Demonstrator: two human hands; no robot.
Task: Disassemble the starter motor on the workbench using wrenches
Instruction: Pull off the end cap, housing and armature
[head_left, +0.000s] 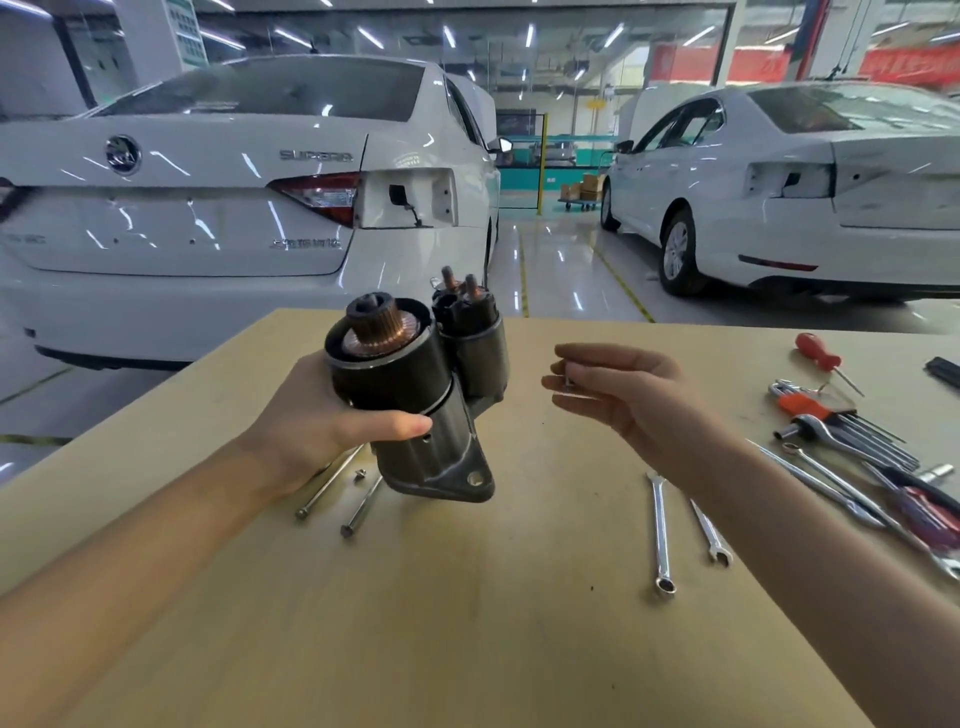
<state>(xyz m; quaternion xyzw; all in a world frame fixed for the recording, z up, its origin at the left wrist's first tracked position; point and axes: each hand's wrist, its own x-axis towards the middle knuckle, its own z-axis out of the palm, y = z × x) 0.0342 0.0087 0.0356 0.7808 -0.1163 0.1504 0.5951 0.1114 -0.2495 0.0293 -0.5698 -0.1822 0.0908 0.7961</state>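
**With its end cap off, motor held above the bench**

While the left hand (317, 415) grips the motor (415, 384) clear of the bench (467, 623), long axis tilted up and away, commutator end uppermost, the right hand (623, 389) hovers just beside it, fingers pinching what looks like a small screw (568, 383). Two long bolts (332, 483) lie under the motor; wrenches (661, 535) lie nearer the right hand.
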